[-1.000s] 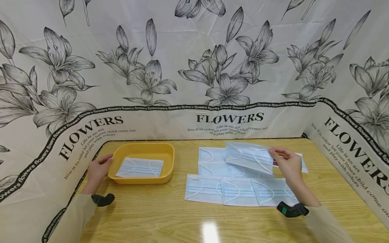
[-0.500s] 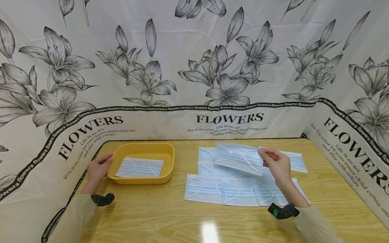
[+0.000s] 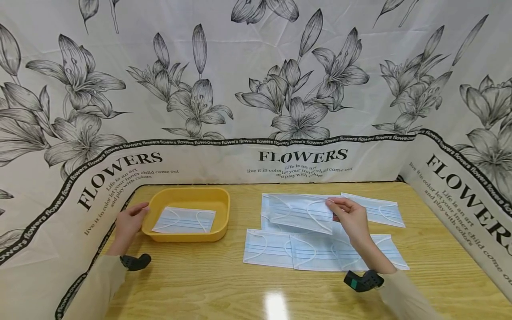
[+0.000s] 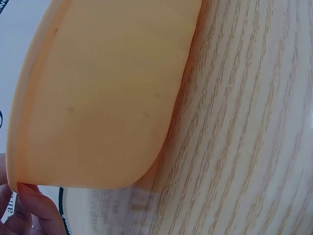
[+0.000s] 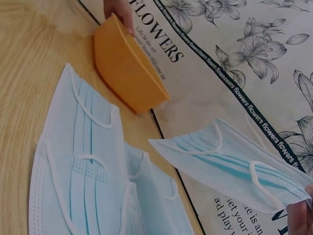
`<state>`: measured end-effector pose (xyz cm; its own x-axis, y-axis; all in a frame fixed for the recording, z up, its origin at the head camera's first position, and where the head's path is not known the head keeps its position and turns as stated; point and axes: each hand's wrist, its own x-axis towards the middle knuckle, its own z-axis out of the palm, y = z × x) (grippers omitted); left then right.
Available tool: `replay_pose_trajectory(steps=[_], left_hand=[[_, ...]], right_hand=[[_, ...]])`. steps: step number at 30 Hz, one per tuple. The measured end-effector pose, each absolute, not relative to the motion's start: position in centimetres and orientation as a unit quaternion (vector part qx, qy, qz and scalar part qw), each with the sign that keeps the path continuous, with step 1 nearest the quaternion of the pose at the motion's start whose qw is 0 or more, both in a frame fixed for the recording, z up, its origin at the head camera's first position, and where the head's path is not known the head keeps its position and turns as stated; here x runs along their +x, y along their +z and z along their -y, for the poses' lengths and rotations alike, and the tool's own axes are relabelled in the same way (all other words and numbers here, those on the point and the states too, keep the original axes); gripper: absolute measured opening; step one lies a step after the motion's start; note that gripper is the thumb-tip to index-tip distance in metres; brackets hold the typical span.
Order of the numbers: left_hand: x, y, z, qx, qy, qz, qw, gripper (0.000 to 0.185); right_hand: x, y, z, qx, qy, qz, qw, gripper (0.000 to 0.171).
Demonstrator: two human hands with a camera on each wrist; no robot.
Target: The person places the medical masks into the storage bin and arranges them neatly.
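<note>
Backdrop: white floral cloth (image 3: 224, 58), hanging behind a wood-grain table (image 3: 192, 282). Yellow tray (image 3: 194, 195): standing on the table's left side; one tray mask (image 3: 185, 220) is lying inside. Left hand (image 3: 130, 224): gripping the tray's left rim between thumb and fingers. Right hand (image 3: 354, 220): pinching the held mask (image 3: 298, 213) by its right end, fingertips closed on the edge; the remainder is hanging above the loose masks (image 3: 268, 249), which are lying partly overlapped on the table. Hazards, as judged: the one-end pinch is leaving the far end unsupported, so drooping or twisting is possible; a dangling ear loop may be snagging the masks beneath, dragging them askew; an uneven left-hand pull may be tipping or sliding the tray.
</note>
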<state>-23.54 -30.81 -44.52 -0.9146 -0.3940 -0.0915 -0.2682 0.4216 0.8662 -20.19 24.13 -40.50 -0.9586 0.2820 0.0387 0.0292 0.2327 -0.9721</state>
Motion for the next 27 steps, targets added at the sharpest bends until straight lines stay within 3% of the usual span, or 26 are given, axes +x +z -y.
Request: replay_pose_trajectory(steps=[6,16,27], left_hand=[[-23.5,-44.6,30.9,0.201,-0.500,0.840,0.064,0.045],[-23.7,-44.6,30.8,0.199,-0.508,0.835,0.067,0.044],[-24.1,-45.0,31.1,0.199,-0.511,0.833,0.070,0.043]], right_hand=[[-20.6,-41.1,-22.6,-0.090,0.625,0.770,0.093,0.021],[-20.7,-40.8,-20.3,-0.088,0.648,0.753,0.067,0.035],[-21.2,-40.4,-18.4,-0.077,0.663,0.742,0.057,0.035]])
